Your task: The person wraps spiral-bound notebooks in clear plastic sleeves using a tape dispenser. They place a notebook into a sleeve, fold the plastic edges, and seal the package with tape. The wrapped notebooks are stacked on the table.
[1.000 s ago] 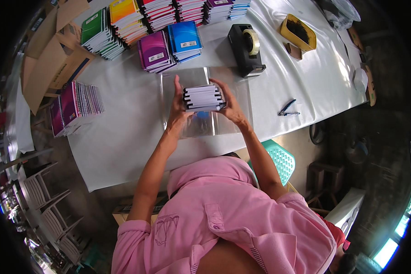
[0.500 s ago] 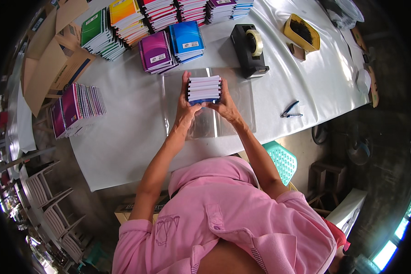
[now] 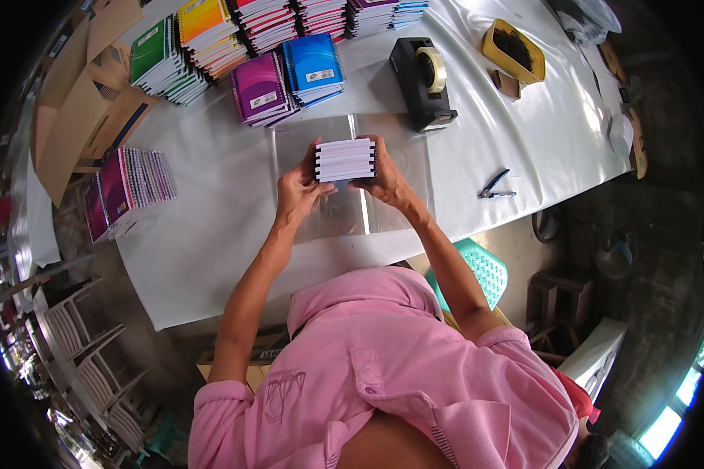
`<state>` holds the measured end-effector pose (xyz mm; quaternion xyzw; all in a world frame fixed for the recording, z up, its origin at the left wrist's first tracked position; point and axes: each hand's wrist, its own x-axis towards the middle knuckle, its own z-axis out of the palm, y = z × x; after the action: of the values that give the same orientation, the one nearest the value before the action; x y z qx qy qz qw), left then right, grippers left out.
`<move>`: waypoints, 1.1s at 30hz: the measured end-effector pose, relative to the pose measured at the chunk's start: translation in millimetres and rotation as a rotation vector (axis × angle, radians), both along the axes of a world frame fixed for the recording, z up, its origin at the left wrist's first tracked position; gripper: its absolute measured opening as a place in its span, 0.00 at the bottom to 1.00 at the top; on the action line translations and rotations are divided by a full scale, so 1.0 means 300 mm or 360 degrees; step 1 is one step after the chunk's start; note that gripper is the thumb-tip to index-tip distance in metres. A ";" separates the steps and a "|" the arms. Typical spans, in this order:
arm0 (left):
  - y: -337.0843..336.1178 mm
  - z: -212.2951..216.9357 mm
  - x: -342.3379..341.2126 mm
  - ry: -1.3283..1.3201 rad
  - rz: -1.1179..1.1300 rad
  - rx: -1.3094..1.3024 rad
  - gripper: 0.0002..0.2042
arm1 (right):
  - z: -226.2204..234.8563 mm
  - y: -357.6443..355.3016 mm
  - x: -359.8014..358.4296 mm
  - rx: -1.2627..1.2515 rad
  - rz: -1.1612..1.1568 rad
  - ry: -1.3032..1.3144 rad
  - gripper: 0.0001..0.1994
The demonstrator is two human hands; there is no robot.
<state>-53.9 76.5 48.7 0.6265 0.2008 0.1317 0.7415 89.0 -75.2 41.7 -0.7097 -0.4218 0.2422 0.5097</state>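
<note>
A small stack of spiral notebooks (image 3: 345, 159) is held up on edge above the table, page edges facing me. My left hand (image 3: 298, 191) grips its left side and my right hand (image 3: 385, 181) grips its right side. Under the stack lies a sheet of clear plastic wrap (image 3: 383, 215) on the white table (image 3: 211, 234). I wear a pink shirt.
Piles of coloured notebooks (image 3: 289, 78) line the far side, with another pile (image 3: 125, 191) at the left. A black tape dispenser (image 3: 422, 82), a yellow tray (image 3: 512, 51) and pliers (image 3: 494, 185) sit to the right. Cardboard (image 3: 78, 117) lies at far left; a teal stool (image 3: 477, 270) stands below.
The notebook stack rose off the plastic sheet, held in both hands, and moved slightly away from me and upward.
</note>
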 end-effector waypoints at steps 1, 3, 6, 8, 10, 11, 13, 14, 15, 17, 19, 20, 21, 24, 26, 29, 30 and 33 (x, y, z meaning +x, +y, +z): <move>0.003 -0.014 0.005 0.0017 -0.0011 0.0070 0.39 | 0.003 -0.001 -0.008 -0.0007 -0.0019 -0.0045 0.44; 0.011 -0.030 -0.003 0.0055 -0.0015 0.0217 0.39 | 0.002 -0.004 -0.019 -0.0043 -0.0023 -0.0026 0.44; -0.009 -0.023 0.001 0.0120 0.0071 0.0006 0.35 | -0.015 -0.002 -0.001 0.0014 0.0007 0.0137 0.45; 0.009 0.002 0.015 0.0201 0.0008 0.0238 0.30 | -0.019 -0.014 0.025 0.0245 0.0059 0.0216 0.46; 0.009 0.041 0.036 0.0299 -0.0050 0.0317 0.20 | 0.051 -0.054 0.054 -0.0042 -0.0029 0.0698 0.44; -0.004 0.067 0.062 0.0393 -0.0046 0.0129 0.17 | 0.049 -0.060 0.070 -0.0171 -0.0081 0.0756 0.43; 0.002 0.042 0.104 0.0546 -0.0021 0.0032 0.15 | 0.062 -0.053 0.075 -0.0394 -0.0176 0.0831 0.42; 0.005 -0.021 0.111 0.0614 -0.0015 0.0109 0.15 | 0.071 -0.042 0.064 -0.0501 -0.0235 0.0859 0.40; -0.008 -0.042 0.117 0.0687 -0.0031 0.0181 0.15 | 0.072 -0.046 0.054 -0.0612 -0.0315 0.0894 0.39; -0.025 -0.067 0.121 0.0744 0.0029 0.0391 0.15 | 0.032 -0.027 0.078 -0.0805 -0.0250 0.0528 0.36; -0.043 -0.079 0.127 0.0753 0.0047 0.0485 0.14 | -0.006 -0.034 0.049 -0.0818 -0.0393 -0.0116 0.34; -0.036 -0.094 0.120 0.0739 0.0057 0.0476 0.14 | -0.014 -0.044 0.030 -0.0870 -0.0397 -0.0133 0.33; -0.031 -0.108 0.115 0.0725 0.0067 0.0466 0.13 | -0.027 -0.054 0.013 -0.0922 -0.0401 -0.0150 0.31; -0.033 -0.150 0.107 0.0632 0.0063 0.0182 0.13 | -0.073 -0.077 -0.042 -0.0785 -0.0450 -0.0213 0.26; -0.025 -0.160 0.099 0.0669 0.0024 0.0085 0.14 | -0.082 -0.082 -0.063 -0.0684 -0.0468 -0.0205 0.24; -0.016 -0.153 0.083 0.0681 -0.0002 0.0045 0.14 | -0.062 -0.082 -0.079 -0.0668 -0.0442 -0.0137 0.22; -0.017 -0.149 0.080 0.0676 -0.0007 0.0049 0.14 | -0.058 -0.084 -0.082 -0.0665 -0.0425 -0.0130 0.22; -0.030 -0.114 0.068 0.0630 -0.0035 -0.0054 0.14 | -0.070 -0.092 -0.089 -0.0650 -0.0430 -0.0130 0.22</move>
<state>-33.6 67.5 14.4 0.6297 0.3379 -0.0056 0.6995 62.2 -102.8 20.7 -0.8571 -0.2858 0.2231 0.3660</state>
